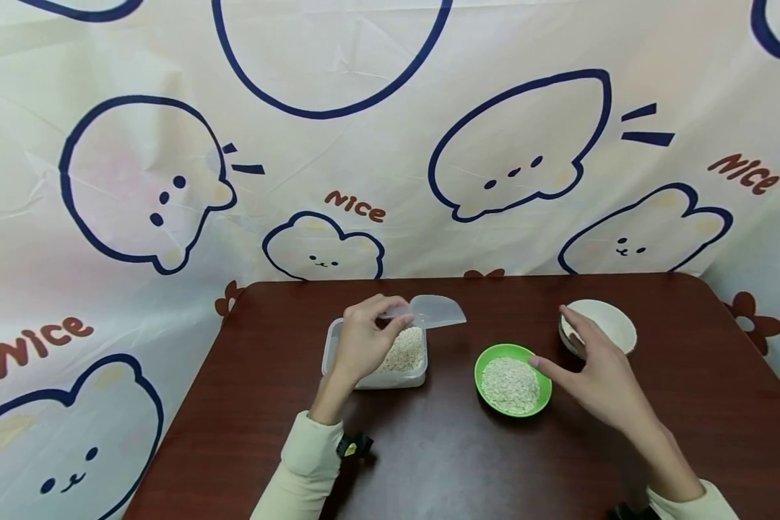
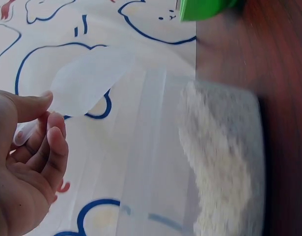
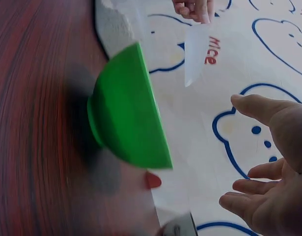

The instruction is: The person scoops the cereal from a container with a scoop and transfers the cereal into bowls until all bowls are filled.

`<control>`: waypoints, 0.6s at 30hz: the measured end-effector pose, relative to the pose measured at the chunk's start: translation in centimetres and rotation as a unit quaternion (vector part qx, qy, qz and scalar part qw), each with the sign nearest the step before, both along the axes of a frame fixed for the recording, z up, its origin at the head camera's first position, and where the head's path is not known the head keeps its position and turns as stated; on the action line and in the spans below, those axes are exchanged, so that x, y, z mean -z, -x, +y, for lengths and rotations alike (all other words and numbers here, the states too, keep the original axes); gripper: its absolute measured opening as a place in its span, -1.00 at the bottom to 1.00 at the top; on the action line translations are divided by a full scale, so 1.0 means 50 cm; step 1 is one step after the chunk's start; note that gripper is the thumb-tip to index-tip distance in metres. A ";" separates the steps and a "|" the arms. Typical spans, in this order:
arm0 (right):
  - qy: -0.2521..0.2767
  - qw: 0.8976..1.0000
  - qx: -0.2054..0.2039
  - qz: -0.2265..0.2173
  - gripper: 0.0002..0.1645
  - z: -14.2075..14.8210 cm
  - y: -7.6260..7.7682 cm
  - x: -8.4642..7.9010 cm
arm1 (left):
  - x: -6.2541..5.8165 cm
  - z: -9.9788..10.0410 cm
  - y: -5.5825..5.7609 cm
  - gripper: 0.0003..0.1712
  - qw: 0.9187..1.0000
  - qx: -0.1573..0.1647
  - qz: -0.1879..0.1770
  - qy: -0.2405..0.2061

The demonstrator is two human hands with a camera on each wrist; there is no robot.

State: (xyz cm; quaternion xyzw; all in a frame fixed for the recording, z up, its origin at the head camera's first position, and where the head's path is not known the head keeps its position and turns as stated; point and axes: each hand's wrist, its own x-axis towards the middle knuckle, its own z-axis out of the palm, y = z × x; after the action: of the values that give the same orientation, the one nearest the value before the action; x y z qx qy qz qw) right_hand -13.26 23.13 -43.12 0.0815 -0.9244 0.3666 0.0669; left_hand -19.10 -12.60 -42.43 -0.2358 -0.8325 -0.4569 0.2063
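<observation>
My left hand point(image 1: 366, 339) pinches the handle of a translucent plastic scoop point(image 1: 437, 311) between thumb and fingers. It holds the scoop above a clear rectangular container point(image 1: 390, 383) of whitish grains that look like rice point(image 2: 217, 162). In the left wrist view the scoop's blade point(image 2: 87, 81) looks bare. A green bowl point(image 3: 126, 108) stands upright on the table, and more of the pale grains point(image 1: 510, 385) fill it. Over the table to its right is my right hand point(image 1: 601, 375), fingers spread and holding nothing. Its thumb overlaps the bowl's rim in the head view but stands apart in the right wrist view.
A white bowl point(image 1: 607, 325) stands at the back right, partly behind the right hand's fingers. Everything sits on a dark reddish-brown wooden table point(image 1: 429, 462). Behind its far edge hangs a pale cloth point(image 1: 403, 173) printed with cartoon outlines.
</observation>
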 end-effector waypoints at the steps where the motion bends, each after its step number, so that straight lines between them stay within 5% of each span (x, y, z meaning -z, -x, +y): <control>1: 0.007 1.000 -0.008 -0.001 0.22 -0.007 0.000 -0.001 | 0.000 -0.008 -0.003 -0.88 1.000 -0.004 -0.001 -0.001; 10: 0.034 0.998 -0.048 -0.019 0.20 -0.067 0.004 -0.002 | 0.008 -0.088 -0.018 -0.89 0.999 -0.040 -0.002 0.008; 18: 0.036 0.997 -0.065 -0.015 0.21 -0.127 0.005 0.004 | -0.003 -0.159 -0.036 -0.88 0.996 -0.061 -0.039 0.048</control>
State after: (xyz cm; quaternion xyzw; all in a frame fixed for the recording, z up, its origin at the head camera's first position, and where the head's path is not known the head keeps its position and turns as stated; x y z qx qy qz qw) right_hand -13.52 16.80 -43.31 0.1338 -0.9040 0.4048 0.0322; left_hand -17.29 -20.55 -42.29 -0.1764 -0.8738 -0.4118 0.1892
